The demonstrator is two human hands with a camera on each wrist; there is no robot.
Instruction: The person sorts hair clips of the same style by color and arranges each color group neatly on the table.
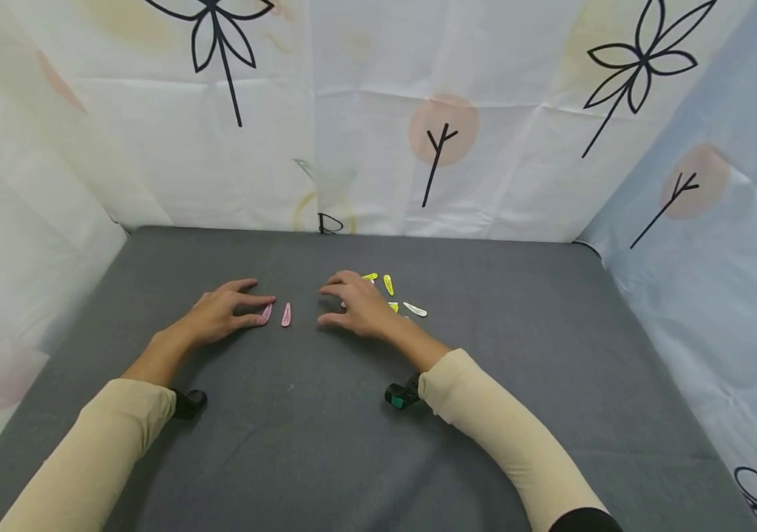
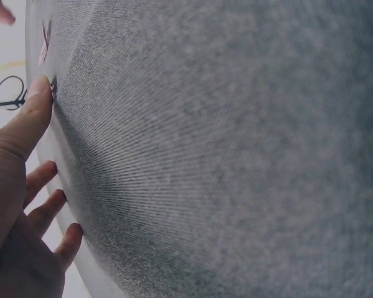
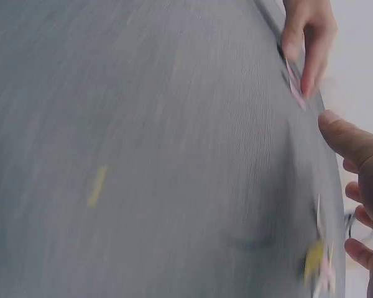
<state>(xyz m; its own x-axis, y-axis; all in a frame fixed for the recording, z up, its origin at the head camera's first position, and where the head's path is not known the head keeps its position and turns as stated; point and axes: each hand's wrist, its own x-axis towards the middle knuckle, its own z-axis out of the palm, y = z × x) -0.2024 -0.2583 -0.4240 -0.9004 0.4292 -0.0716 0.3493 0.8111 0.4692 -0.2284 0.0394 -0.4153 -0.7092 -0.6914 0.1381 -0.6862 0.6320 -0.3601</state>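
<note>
My left hand [image 1: 222,312] is low over the grey table, its thumb and index finger pinching a pink hair clip [image 1: 265,314] at its two ends. Just right of it lies a second pink hair clip [image 1: 287,315], also seen beyond the thumb in the left wrist view. My right hand [image 1: 358,303] hovers at the small group of clips with fingers relaxed and apart, holding nothing. It partly covers this group, where a yellow clip [image 1: 388,284] and a white clip [image 1: 415,309] show. In the right wrist view, blurred yellow and pink clips [image 3: 320,264] lie below that hand.
Grey cloth [image 1: 325,443] covers the table. White printed curtains [image 1: 378,148] stand along its back and both sides. Each wrist carries a small dark device, such as the one at the right cuff [image 1: 402,394]. A blurred yellow strip [image 3: 97,186] shows in the right wrist view.
</note>
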